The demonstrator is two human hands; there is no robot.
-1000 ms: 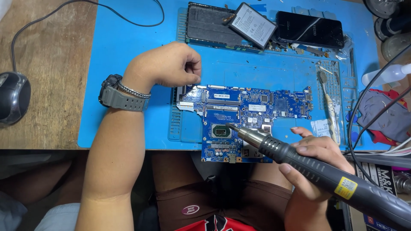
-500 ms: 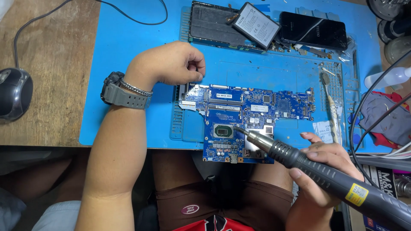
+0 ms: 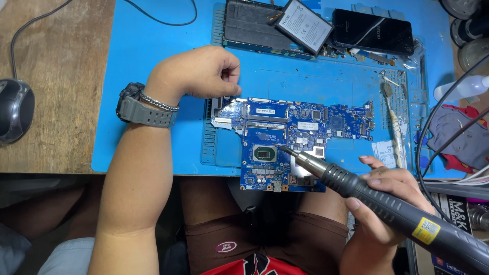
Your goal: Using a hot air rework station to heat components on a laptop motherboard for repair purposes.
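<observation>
Left hand: the left hand is curled into a loose fist, holding nothing, knuckles resting on the mat just at the far left corner of the board; whether it touches the board I cannot tell.
Right hand: the right hand is wrapped around the tool, a dark pen-shaped handpiece with a yellow label, at the near right.
Tool tip: its thin metal tip points left and far, meeting the board just right of the chip.
Board: blue, flat on the mat, its near edge hanging over the table edge above the person's lap.
Wrist: a grey watch and a metal bracelet sit on the left wrist.
Far side: a dark phone, a battery and an opened phone body lie on the mat.
Right side: a brush lies on the mat beside the board.
Left side: a mouse sits on the wooden table, off the mat.
</observation>
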